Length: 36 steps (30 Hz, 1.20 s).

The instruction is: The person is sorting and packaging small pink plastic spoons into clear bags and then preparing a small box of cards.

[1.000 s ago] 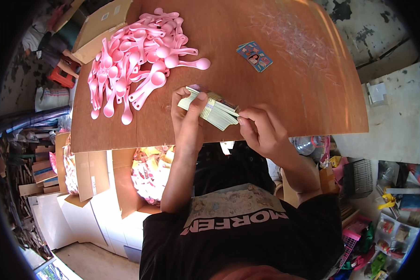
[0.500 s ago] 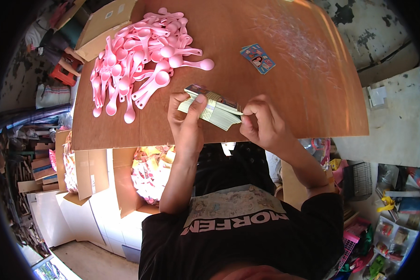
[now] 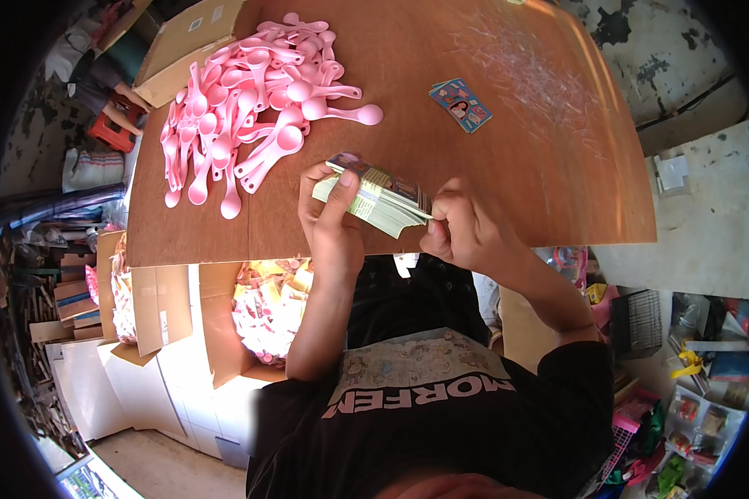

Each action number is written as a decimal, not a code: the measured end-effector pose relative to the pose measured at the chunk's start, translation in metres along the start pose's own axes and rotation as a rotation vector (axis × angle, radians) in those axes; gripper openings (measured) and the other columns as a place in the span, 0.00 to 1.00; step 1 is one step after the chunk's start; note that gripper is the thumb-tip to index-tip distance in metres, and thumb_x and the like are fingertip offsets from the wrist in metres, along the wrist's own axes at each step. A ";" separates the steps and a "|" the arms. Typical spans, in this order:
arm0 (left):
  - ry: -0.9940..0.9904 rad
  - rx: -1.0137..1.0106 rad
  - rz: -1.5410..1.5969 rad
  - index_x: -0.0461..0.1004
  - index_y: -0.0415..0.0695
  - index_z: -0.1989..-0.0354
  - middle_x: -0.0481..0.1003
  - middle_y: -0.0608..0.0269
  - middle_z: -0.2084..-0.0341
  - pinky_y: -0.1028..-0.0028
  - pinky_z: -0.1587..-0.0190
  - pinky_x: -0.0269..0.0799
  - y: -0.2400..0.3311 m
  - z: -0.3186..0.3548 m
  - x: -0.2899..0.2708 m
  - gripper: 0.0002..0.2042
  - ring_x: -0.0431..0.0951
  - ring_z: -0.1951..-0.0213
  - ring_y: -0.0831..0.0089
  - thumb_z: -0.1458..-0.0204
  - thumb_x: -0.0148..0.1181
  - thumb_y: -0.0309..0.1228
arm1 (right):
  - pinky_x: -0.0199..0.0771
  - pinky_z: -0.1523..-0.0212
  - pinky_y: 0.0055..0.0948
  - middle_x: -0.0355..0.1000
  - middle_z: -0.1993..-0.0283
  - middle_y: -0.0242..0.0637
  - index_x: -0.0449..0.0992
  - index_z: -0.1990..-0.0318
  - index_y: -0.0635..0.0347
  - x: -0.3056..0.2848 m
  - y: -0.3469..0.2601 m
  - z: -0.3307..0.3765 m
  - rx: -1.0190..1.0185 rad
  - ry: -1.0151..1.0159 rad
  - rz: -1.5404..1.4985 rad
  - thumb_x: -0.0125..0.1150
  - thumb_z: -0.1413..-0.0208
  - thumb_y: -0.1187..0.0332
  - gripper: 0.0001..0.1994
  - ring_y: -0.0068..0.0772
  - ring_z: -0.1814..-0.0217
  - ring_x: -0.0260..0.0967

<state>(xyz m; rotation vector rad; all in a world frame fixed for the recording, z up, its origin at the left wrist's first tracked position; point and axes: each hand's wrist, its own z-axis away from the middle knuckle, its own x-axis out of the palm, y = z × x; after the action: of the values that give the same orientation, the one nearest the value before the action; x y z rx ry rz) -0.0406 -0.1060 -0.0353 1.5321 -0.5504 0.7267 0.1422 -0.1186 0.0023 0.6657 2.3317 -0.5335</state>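
Left hand grip closed around our stack of cards, held at the near edge of the brown bench. Right hand pinches the stack's right end. Pink spoons piled beyond; a single card lies apart.

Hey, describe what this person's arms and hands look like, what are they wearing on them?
Both hands are bare: no gloves, and no rings or watch that I can make out on the left hand or the right hand. The forearms are uncovered too. A black short sleeve covers the right upper arm, part of a black T-shirt with pale lettering.
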 end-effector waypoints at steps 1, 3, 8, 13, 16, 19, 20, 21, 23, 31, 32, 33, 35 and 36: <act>0.006 -0.013 0.021 0.66 0.42 0.55 0.75 0.57 0.57 0.71 0.53 0.72 0.000 0.000 0.001 0.14 0.75 0.57 0.73 0.47 0.63 0.24 | 0.67 0.78 0.32 0.63 0.72 0.42 0.64 0.67 0.62 0.000 0.001 0.002 0.002 0.007 -0.003 0.58 0.57 0.77 0.10 0.38 0.77 0.64; 0.011 -0.027 0.043 0.66 0.42 0.54 0.75 0.57 0.57 0.71 0.53 0.72 -0.002 0.001 0.002 0.14 0.75 0.57 0.73 0.46 0.62 0.25 | 0.67 0.78 0.32 0.63 0.72 0.42 0.64 0.67 0.61 0.002 0.004 0.009 0.037 -0.006 -0.018 0.57 0.56 0.77 0.09 0.38 0.77 0.64; 0.028 0.130 -0.083 0.64 0.42 0.52 0.75 0.54 0.57 0.69 0.52 0.72 -0.006 0.002 0.005 0.16 0.76 0.56 0.70 0.46 0.62 0.26 | 0.68 0.77 0.31 0.62 0.73 0.40 0.64 0.67 0.61 -0.003 -0.006 0.002 0.028 0.003 0.032 0.57 0.57 0.78 0.10 0.37 0.77 0.64; 0.025 0.048 0.022 0.65 0.43 0.52 0.75 0.56 0.58 0.68 0.52 0.73 -0.003 -0.002 -0.001 0.16 0.76 0.57 0.69 0.46 0.62 0.27 | 0.71 0.74 0.29 0.69 0.68 0.41 0.68 0.61 0.64 -0.008 0.003 0.003 0.069 0.021 -0.235 0.64 0.53 0.77 0.12 0.37 0.73 0.70; 0.003 0.008 0.042 0.65 0.42 0.52 0.74 0.57 0.58 0.67 0.52 0.73 -0.004 -0.003 -0.003 0.16 0.76 0.56 0.69 0.45 0.62 0.29 | 0.73 0.73 0.27 0.72 0.63 0.44 0.72 0.58 0.65 -0.010 -0.002 -0.006 0.120 0.074 -0.295 0.68 0.51 0.73 0.14 0.37 0.69 0.73; -0.035 -0.053 0.083 0.64 0.43 0.50 0.73 0.56 0.57 0.63 0.51 0.73 -0.008 -0.005 -0.009 0.17 0.76 0.54 0.64 0.44 0.59 0.34 | 0.74 0.71 0.27 0.74 0.61 0.46 0.75 0.59 0.67 -0.012 0.001 0.001 0.217 -0.097 -0.416 0.69 0.51 0.73 0.13 0.38 0.68 0.74; -0.055 -0.072 0.102 0.64 0.43 0.47 0.72 0.54 0.55 0.59 0.49 0.74 -0.009 -0.006 -0.010 0.19 0.75 0.52 0.60 0.42 0.56 0.38 | 0.74 0.71 0.27 0.74 0.61 0.46 0.75 0.59 0.67 -0.011 -0.001 0.000 0.216 -0.098 -0.416 0.69 0.51 0.73 0.13 0.38 0.68 0.74; -0.054 -0.070 0.103 0.64 0.43 0.47 0.72 0.54 0.55 0.59 0.49 0.74 -0.012 -0.003 -0.009 0.19 0.75 0.52 0.60 0.42 0.56 0.38 | 0.74 0.70 0.28 0.73 0.62 0.45 0.75 0.62 0.68 -0.009 -0.004 -0.001 0.167 -0.054 -0.369 0.68 0.52 0.75 0.11 0.39 0.68 0.73; 0.048 -0.121 0.294 0.61 0.48 0.44 0.71 0.54 0.54 0.53 0.50 0.74 -0.009 0.007 0.011 0.19 0.75 0.53 0.53 0.41 0.55 0.40 | 0.75 0.70 0.29 0.73 0.62 0.45 0.76 0.64 0.69 -0.005 -0.007 -0.004 0.116 -0.015 -0.325 0.67 0.52 0.77 0.09 0.39 0.69 0.73; 0.113 -0.036 0.232 0.63 0.47 0.48 0.73 0.52 0.61 0.54 0.54 0.76 0.004 -0.011 -0.013 0.16 0.76 0.56 0.54 0.40 0.53 0.40 | 0.74 0.70 0.33 0.72 0.68 0.43 0.75 0.64 0.68 -0.040 -0.022 -0.002 -0.008 0.176 -0.149 0.67 0.52 0.79 0.08 0.38 0.71 0.73; 0.098 -0.022 0.209 0.63 0.47 0.48 0.74 0.52 0.61 0.54 0.53 0.76 0.002 -0.013 -0.015 0.16 0.76 0.56 0.54 0.41 0.53 0.39 | 0.74 0.70 0.33 0.72 0.68 0.43 0.75 0.64 0.68 -0.048 -0.020 -0.005 -0.008 0.173 -0.148 0.67 0.52 0.79 0.08 0.38 0.71 0.73; 0.082 -0.009 0.186 0.63 0.46 0.48 0.74 0.52 0.61 0.55 0.53 0.76 0.001 -0.014 -0.017 0.17 0.76 0.57 0.55 0.41 0.53 0.38 | 0.73 0.70 0.33 0.72 0.68 0.42 0.75 0.65 0.68 -0.055 -0.017 -0.010 0.030 0.239 -0.125 0.66 0.51 0.79 0.07 0.38 0.70 0.73; 0.021 -0.006 0.265 0.57 0.50 0.41 0.71 0.55 0.60 0.54 0.51 0.75 -0.002 -0.008 -0.010 0.25 0.76 0.55 0.57 0.45 0.58 0.31 | 0.72 0.71 0.32 0.73 0.68 0.41 0.76 0.64 0.66 -0.050 -0.012 -0.018 0.030 0.345 -0.018 0.67 0.54 0.80 0.08 0.37 0.70 0.72; 0.004 -0.038 0.286 0.56 0.51 0.40 0.69 0.57 0.58 0.52 0.50 0.74 -0.006 -0.003 -0.004 0.26 0.75 0.54 0.56 0.46 0.58 0.29 | 0.72 0.72 0.31 0.74 0.68 0.41 0.77 0.64 0.65 -0.038 -0.009 -0.026 -0.010 0.377 0.070 0.68 0.57 0.80 0.11 0.36 0.72 0.72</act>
<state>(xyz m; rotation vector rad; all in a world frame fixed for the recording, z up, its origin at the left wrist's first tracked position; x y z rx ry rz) -0.0393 -0.1029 -0.0429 1.4311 -0.7868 0.9315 0.1500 -0.1244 0.0480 0.9044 2.6442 -0.3891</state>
